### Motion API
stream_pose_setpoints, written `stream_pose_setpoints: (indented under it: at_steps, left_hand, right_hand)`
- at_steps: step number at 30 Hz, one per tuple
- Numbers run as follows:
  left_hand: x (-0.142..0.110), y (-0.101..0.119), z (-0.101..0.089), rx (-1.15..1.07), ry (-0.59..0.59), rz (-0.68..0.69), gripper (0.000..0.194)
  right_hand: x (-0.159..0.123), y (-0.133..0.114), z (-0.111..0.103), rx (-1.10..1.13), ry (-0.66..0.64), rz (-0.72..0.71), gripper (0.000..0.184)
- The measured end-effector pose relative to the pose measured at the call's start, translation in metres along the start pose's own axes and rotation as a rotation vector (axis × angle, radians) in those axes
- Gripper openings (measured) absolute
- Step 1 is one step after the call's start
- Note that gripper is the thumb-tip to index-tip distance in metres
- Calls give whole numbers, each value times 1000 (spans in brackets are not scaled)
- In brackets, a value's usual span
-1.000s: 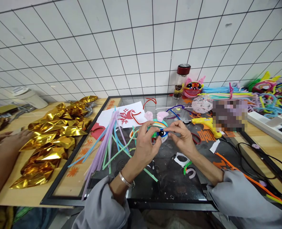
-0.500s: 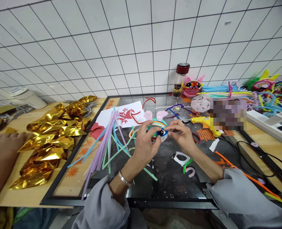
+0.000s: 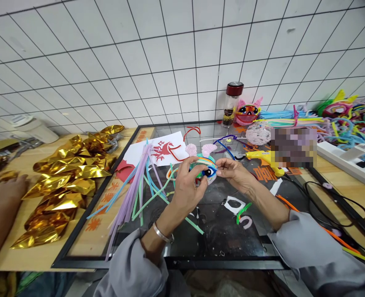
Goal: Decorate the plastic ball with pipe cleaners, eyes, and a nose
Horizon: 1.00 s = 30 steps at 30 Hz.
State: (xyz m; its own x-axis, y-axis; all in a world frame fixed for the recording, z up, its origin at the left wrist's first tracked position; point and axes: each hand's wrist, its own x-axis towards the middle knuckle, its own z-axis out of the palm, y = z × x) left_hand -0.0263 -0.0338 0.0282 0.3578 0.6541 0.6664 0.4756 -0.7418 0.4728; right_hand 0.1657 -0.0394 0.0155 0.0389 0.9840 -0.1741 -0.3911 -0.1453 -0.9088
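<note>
The pink-eared mask (image 3: 207,159) is mid-table between the hands. The left hand (image 3: 187,179) pinches its eye (image 3: 209,172) between thumb and finger; the right hand (image 3: 236,173) pinches its right edge. Stems (image 3: 136,177) lie left, partly over a paper (image 3: 137,149). The glue gun (image 3: 259,155) lies right, a bottle (image 3: 231,106) stands on the far side, and foil (image 3: 77,181) lies further left.
</note>
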Motion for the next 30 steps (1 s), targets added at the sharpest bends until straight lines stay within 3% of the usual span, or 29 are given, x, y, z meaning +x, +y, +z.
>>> stream_pose_setpoints:
  at_steps: [10,18,23,30]
  left_hand:
    - [0,-1,0,0,15,3,24]
    - [0,-2,1,-19,14,-6,24]
    - [0,-3,1,-24,14,-8,24]
    - [-1,-3,2,-31,15,-10,24]
  right_hand:
    - [1,3,-2,66,-29,59,38]
    - [-4,8,3,5,41,-41,26]
    - [-6,13,3,-138,86,-195,17]
    - [-5,21,-5,-429,114,-566,3]
